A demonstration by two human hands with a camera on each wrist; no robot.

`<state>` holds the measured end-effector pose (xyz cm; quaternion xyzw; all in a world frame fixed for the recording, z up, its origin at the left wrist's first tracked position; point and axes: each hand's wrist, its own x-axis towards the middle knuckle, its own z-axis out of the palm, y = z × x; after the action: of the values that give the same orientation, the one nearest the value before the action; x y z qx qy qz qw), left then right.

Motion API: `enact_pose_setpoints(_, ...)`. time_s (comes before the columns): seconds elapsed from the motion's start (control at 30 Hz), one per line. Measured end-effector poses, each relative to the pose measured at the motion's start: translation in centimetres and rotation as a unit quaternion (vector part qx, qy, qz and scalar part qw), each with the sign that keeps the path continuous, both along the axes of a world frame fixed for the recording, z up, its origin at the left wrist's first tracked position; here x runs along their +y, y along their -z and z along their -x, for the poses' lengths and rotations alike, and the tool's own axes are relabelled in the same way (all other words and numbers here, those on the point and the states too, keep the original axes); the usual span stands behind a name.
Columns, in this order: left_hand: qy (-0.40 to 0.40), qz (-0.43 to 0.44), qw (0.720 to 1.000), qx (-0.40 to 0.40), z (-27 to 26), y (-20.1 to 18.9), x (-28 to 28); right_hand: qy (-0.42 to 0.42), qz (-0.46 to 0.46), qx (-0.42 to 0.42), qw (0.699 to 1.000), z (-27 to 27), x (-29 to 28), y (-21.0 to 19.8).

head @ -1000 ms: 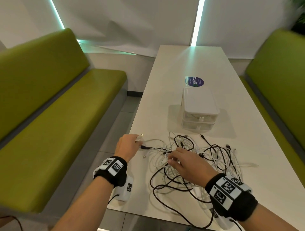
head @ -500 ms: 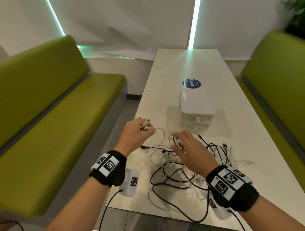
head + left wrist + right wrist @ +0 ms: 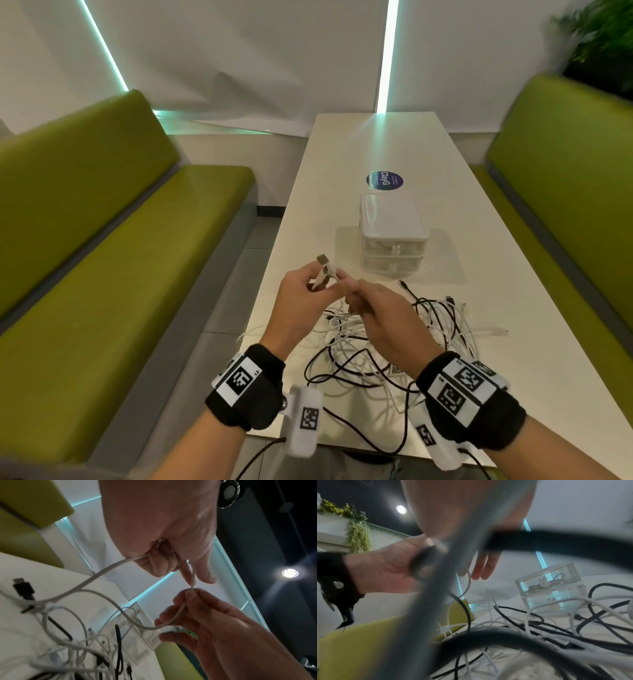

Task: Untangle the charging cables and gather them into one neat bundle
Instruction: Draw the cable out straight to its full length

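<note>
The left hand (image 3: 301,301) is raised above the tabletop (image 3: 534,377), its fingers curled round the plug end of a white cable (image 3: 96,578), whose metal connector is seen pointing up past the thumb. The same cable is pinched a little further along by the right hand (image 3: 387,318), just beside the left. The rest is trailed down into the tangle of black and white cables (image 3: 411,342) lying near the front edge, before a small clear drawer box (image 3: 392,236). Judged from this, one cable is being singled out; next, it would need to be drawn slowly through the loops, snagging being watched for.
</note>
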<state>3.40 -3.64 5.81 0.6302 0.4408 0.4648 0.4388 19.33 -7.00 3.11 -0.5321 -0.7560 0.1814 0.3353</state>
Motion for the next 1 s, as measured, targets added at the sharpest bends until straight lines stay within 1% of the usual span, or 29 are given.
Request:
enact_pose_setpoints(0.1, 0.007, 0.020, 0.999, -0.029, -1.2, 0.0, -0.7, -0.043, -0.001, -0.001, 0.999, 0.2, -0.4, 0.1)
enact_pose_setpoints(0.17, 0.011, 0.033, 0.999, -0.040, -1.9, -0.2, -0.8, -0.057, -0.006, -0.036, 0.998, 0.5, -0.7, 0.1)
enact_pose_setpoints(0.2, 0.011, 0.040, 0.998, -0.042, -2.1, -0.3, -0.9, -0.055, -0.006, -0.037, 0.998, 0.7, -0.8, 0.1)
enact_pose_setpoints(0.3, 0.004, 0.066, 0.996, -0.065, -2.4, -0.2, -1.2, -0.049, -0.002, 0.002, 0.999, 0.7, -0.6, 0.2)
enact_pose_setpoints(0.37, -0.002, 0.077, 0.995, -0.067, -2.6, 0.1, -1.5, -0.048, 0.005, -0.007, 0.999, 0.5, -0.4, 0.4)
enact_pose_setpoints(0.5, 0.018, 0.078, 0.996, -0.029, -2.5, 1.1, -1.2, -0.053, 0.020, -0.024, 0.998, 0.9, -0.4, 0.4)
enact_pose_setpoints(0.53, 0.028, 0.082, 0.996, -0.018, -2.4, 1.3, -1.0, -0.055, 0.022, -0.013, 0.998, 1.1, -0.5, 0.3)
enact_pose_setpoints(0.63, 0.046, 0.108, 0.993, 0.009, -2.2, 1.2, -0.7, -0.043, 0.039, 0.062, 0.996, 1.3, -0.4, 0.3)
enact_pose_setpoints(0.7, 0.066, 0.129, 0.989, 0.020, -2.0, 1.0, -0.7, -0.039, 0.041, 0.072, 0.996, 1.5, -0.3, 0.6)
enact_pose_setpoints(0.77, 0.097, 0.150, 0.983, 0.031, -1.7, 1.0, -0.7, -0.046, 0.031, 0.033, 0.998, 1.6, -0.2, 1.1)
enact_pose_setpoints(0.8, 0.112, 0.161, 0.980, 0.034, -1.5, 1.0, -0.6, -0.045, 0.024, -0.001, 0.999, 1.7, -0.1, 1.2)
enact_pose_setpoints(0.9, 0.139, 0.196, 0.971, 0.009, -1.2, 1.1, -0.5, -0.053, -0.007, -0.077, 0.996, 2.0, 0.3, 1.7)
enact_pose_setpoints(0.93, 0.145, 0.197, 0.970, 0.004, -1.1, 1.2, -0.5, -0.055, -0.014, -0.084, 0.995, 2.0, 0.3, 1.5)
enact_pose_setpoints(1.0, 0.146, 0.183, 0.972, -0.009, -0.9, 1.4, -0.4, -0.058, -0.012, -0.073, 0.996, 1.9, 0.2, 1.5)
